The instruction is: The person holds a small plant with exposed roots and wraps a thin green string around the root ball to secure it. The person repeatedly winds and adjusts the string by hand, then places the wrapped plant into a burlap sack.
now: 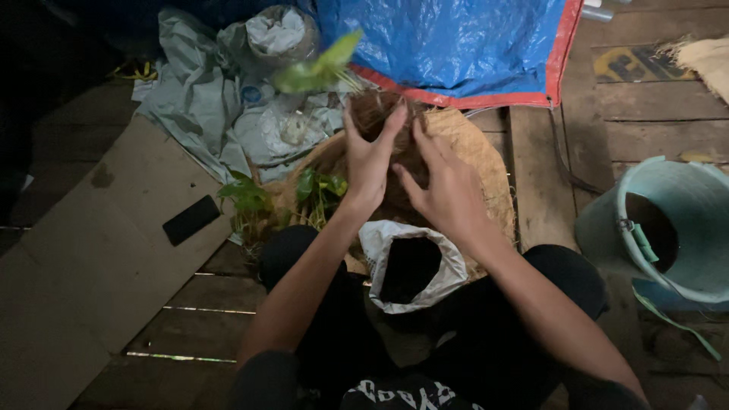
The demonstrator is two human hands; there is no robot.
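Observation:
Both my hands are wrapped around a brown fibrous root ball (380,114) of a small plant with green leaves (319,68) that stick up and to the left, blurred. My left hand (370,159) grips the ball from the left, fingers spread over it. From the right, my right hand (444,190) cups it. Under the hands lies a round mat of coconut fibre (478,159). A white bag rolled open with dark soil (410,266) stands between my knees.
More green cuttings (250,197) lie left of the mat. A dark phone (191,220) rests on cardboard (83,266). Crumpled grey plastic bags (205,91) and a blue tarp (456,45) are at the back. A pale teal bucket (683,220) stands at right on wooden planks.

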